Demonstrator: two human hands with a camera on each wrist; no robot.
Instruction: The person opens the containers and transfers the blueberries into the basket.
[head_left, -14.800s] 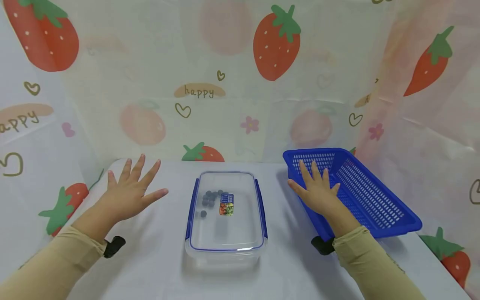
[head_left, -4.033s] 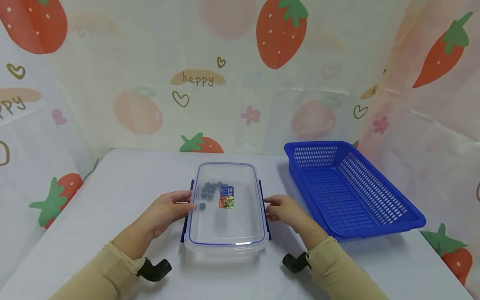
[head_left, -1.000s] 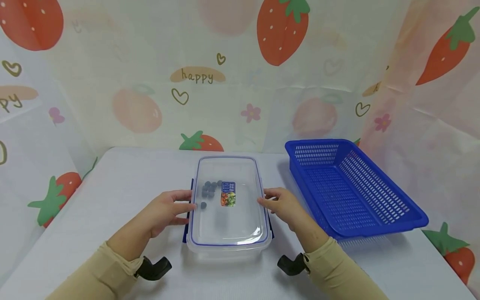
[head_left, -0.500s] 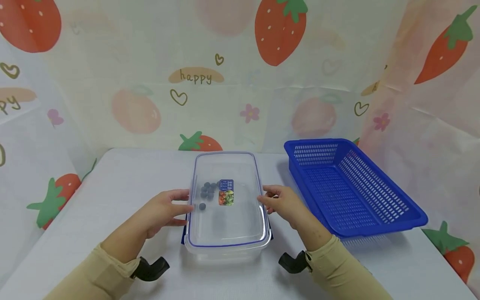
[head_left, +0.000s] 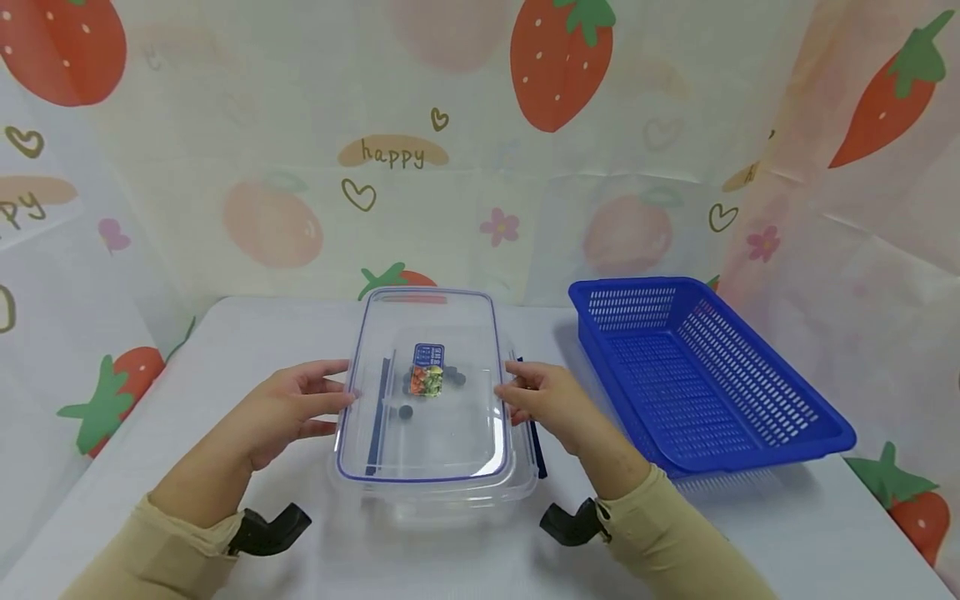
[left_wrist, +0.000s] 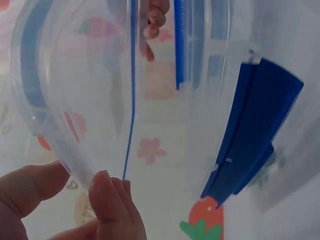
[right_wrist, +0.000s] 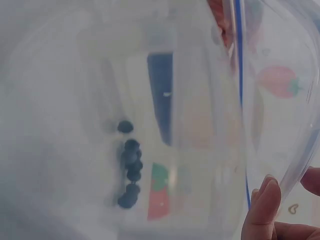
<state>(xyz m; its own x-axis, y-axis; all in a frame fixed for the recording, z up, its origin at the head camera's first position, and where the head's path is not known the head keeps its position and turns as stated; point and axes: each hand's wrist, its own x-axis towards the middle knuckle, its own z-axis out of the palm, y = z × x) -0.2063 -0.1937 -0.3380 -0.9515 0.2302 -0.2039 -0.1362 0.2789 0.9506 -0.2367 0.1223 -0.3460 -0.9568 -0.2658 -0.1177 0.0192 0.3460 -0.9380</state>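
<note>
In the head view my left hand (head_left: pixel 285 412) pinches the left edge of a clear lid (head_left: pixel 457 325) with a blue seal line. My right hand (head_left: pixel 555 408) grips its right edge between thumb and fingers. The lid is raised over a clear food storage box (head_left: pixel 525 479) and shifted to its left. In the left wrist view a gap shows between the lid and the box's blue side clip (left_wrist: pixel 255 130), which hangs down. Several dark round berries, like blueberries (right_wrist: pixel 131 157), lie on the box floor; the lid's label covers some in the head view.
A blue perforated plastic basket (head_left: pixel 735 392) stands to the right on the white-covered table (head_left: pixel 292 333). Behind the table hangs a strawberry-patterned cloth (head_left: pixel 465 208). Black wrist mounts (head_left: pixel 272 531) stick out below both sleeves.
Earlier the hands were spread apart, then went to the box's side clips. Over the last second both hands have lifted the lid off the box and carried it left. Box and basket stay put.
</note>
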